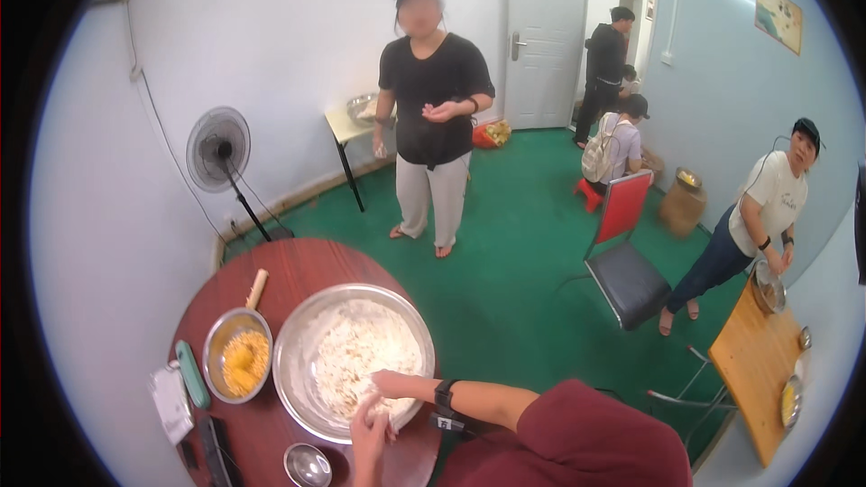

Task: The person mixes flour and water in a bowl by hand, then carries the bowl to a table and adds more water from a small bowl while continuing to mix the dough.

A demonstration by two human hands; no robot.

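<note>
Flour mixture [356, 356] fills the wide steel basin [293, 343] at lower centre of the round tabletop [298, 261], both hands, left hand [368, 433] and right hand [390, 386], pinching clumps near its rim, where crumbs could spill over.

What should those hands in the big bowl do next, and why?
Probably pull the loose flour at the far side toward the middle. Both hands, left and right, meet at the near edge of the bowl, while most of the crumbly flour lies beyond them, unworked.
</note>
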